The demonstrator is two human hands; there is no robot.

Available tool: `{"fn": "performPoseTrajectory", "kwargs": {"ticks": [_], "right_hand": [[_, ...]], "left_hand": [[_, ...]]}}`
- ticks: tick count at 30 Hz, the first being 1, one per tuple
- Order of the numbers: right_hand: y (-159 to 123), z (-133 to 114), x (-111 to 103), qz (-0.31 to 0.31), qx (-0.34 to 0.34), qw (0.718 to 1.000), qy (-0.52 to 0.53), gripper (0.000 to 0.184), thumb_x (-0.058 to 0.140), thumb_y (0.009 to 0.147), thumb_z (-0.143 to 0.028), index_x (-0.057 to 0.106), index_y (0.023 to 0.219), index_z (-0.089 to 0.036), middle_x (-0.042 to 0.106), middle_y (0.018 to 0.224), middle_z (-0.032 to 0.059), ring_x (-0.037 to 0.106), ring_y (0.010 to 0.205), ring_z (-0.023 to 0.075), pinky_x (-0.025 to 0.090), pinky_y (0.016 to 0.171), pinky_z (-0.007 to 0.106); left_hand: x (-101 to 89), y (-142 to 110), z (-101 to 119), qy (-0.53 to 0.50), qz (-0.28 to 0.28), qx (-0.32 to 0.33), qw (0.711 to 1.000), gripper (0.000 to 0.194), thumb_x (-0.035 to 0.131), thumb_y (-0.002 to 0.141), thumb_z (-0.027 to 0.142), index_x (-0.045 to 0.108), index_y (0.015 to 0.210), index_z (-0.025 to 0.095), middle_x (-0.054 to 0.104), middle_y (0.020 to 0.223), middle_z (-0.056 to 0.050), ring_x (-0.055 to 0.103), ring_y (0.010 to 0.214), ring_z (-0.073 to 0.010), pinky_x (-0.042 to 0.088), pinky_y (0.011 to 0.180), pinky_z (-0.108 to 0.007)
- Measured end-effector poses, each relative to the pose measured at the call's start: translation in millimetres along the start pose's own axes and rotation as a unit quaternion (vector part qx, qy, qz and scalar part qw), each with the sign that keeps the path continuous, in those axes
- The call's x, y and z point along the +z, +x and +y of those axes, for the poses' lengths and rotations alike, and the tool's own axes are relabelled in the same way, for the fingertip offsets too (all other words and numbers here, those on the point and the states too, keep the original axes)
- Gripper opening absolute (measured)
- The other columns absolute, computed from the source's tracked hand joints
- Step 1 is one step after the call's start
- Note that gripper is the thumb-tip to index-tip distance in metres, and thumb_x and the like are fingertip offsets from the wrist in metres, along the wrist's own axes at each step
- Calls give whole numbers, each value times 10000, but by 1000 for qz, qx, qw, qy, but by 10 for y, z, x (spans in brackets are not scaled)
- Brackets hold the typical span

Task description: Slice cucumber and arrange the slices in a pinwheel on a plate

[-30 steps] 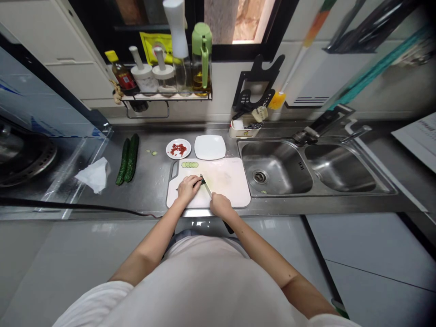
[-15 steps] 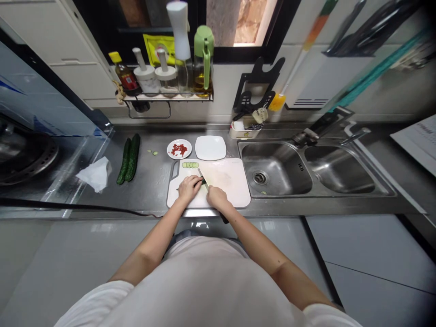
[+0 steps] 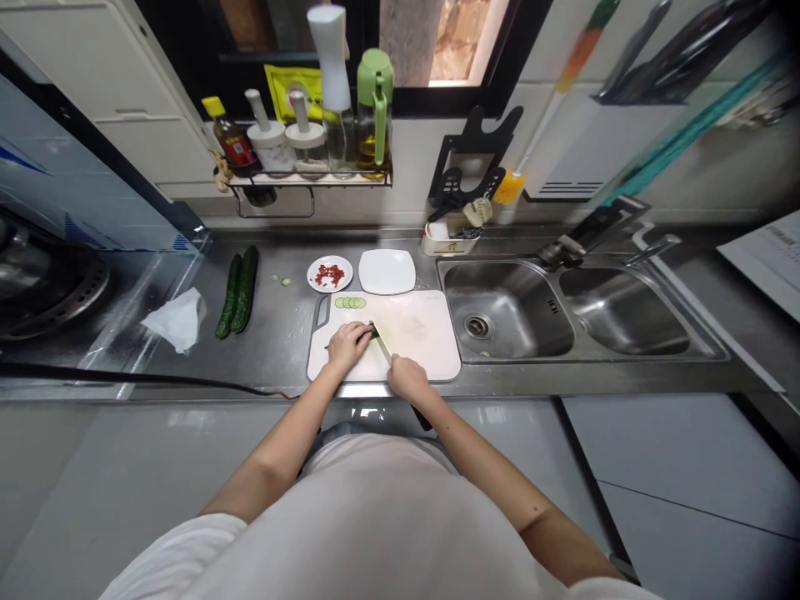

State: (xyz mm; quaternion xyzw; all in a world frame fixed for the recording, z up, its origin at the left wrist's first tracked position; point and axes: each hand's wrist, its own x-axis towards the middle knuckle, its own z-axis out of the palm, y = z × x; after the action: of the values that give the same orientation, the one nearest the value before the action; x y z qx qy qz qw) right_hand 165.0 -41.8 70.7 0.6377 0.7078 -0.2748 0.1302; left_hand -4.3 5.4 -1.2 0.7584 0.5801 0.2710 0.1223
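Observation:
On the white cutting board, my left hand is closed over a dark green cucumber, most of it hidden under the fingers. My right hand grips a kitchen knife, its black handle end showing below the wrist. The blade slants across the cucumber's right end, just beside my left fingertips. A short row of overlapping cucumber slices lies near the board's top left. Behind the board are a square white plate with nothing on it and a small plate of chopped red pieces.
Two whole cucumbers lie on the steel counter at left, near a crumpled white tissue. A double sink adjoins the board at right. A rack of bottles and jars hangs above. A cord crosses the front left.
My right hand has shifted slightly right and down with the knife, drawing the blade back toward me. My left hand stays on the cucumber in nearly the same place.

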Motion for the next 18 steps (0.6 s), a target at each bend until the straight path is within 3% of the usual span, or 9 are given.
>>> {"fn": "performPoseTrajectory", "kwargs": {"ticks": [18], "right_hand": [[208,-152,-167,5,-6,1000,19,347,405,901,-143,588,1195,-112,663,1136,182,623,1079,251,460,832,311]], "left_hand": [[-23,-2,25,-7,-6,-9,1000,238,512,933,321,700,1066,264,683,1074,-32,592,1001,-186,459,875,-306]]}}
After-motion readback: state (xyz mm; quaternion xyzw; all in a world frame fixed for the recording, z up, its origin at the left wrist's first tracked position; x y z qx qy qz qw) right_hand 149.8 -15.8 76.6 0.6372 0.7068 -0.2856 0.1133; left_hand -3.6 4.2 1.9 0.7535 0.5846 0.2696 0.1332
